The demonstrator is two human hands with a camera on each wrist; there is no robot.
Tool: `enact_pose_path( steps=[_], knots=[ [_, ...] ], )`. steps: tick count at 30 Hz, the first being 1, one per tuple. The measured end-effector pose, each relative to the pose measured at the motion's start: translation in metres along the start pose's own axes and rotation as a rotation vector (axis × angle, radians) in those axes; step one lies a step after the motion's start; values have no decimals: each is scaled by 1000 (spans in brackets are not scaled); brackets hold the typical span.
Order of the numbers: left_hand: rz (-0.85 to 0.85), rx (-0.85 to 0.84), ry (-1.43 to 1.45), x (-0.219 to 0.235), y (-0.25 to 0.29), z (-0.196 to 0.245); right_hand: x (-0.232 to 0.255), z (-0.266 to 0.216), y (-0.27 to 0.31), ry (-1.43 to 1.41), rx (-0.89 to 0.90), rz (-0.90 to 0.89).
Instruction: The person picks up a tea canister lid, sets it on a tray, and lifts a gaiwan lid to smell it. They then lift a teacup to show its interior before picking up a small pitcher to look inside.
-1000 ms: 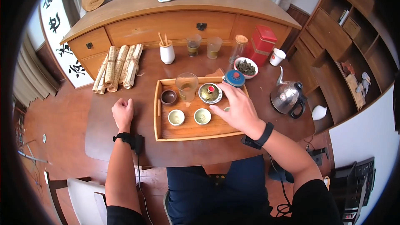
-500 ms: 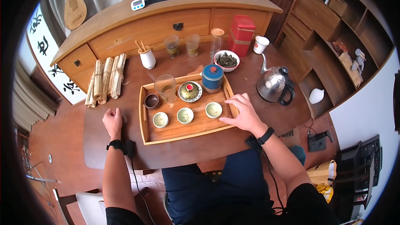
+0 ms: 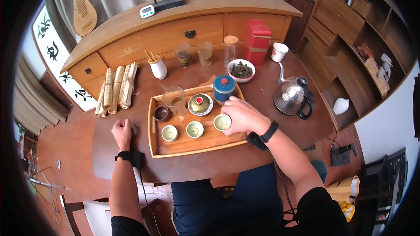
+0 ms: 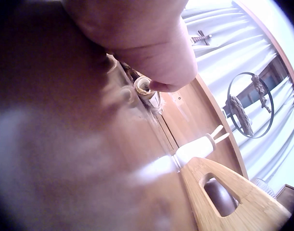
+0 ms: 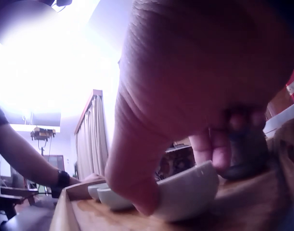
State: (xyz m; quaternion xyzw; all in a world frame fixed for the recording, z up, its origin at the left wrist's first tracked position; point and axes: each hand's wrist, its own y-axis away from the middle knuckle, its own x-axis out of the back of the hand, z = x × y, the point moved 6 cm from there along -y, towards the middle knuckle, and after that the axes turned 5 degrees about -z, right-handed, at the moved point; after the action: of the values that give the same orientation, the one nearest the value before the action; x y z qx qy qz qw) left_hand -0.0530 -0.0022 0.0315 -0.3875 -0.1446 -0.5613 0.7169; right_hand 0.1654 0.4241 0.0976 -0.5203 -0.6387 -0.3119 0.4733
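My right hand (image 3: 245, 116) pinches the rightmost pale teacup (image 3: 222, 123) at its rim, thumb on the near side and fingers on the far side. In the right wrist view the white cup (image 5: 188, 195) is low over the tray. Two similar teacups (image 3: 194, 129) (image 3: 169, 133) with pale liquid stand left of it on the wooden tray (image 3: 210, 140). Behind them are a lidded gaiwan (image 3: 200, 104), a blue lidded pot (image 3: 224, 88), a glass pitcher (image 3: 174, 99) and a small brown cup (image 3: 161, 113). My left hand (image 3: 122, 133), loosely curled and holding nothing, rests on the table left of the tray.
Bamboo scrolls (image 3: 117, 88) lie at the left back. A white tool holder (image 3: 158, 68), two glasses (image 3: 204, 54), a glass jar (image 3: 230, 52), a red tin (image 3: 257, 43), a bowl of tea leaves (image 3: 241, 71) and a white cup (image 3: 280, 52) line the back. A steel kettle (image 3: 292, 97) stands right.
My right hand has come down from above the tray's right side, past its right edge, onto the rightmost teacup and now pinches it. The view has shifted; my left hand stays resting on the table.
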Motion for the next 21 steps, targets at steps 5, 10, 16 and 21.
enact_pose_path(
  steps=[5,10,16,21],
  knots=[
    [-2,-15,-11,-3,-6,-9,3,7,5,-30,62,41],
    [-7,-3,-55,-3,-7,-10,17,14,16,-202,37,102],
    [2,-11,-66,-3,-7,-11,15,30,26,-544,-45,229],
    [-10,-15,-93,-4,-9,-16,20,32,27,-536,-41,273]
  ],
)
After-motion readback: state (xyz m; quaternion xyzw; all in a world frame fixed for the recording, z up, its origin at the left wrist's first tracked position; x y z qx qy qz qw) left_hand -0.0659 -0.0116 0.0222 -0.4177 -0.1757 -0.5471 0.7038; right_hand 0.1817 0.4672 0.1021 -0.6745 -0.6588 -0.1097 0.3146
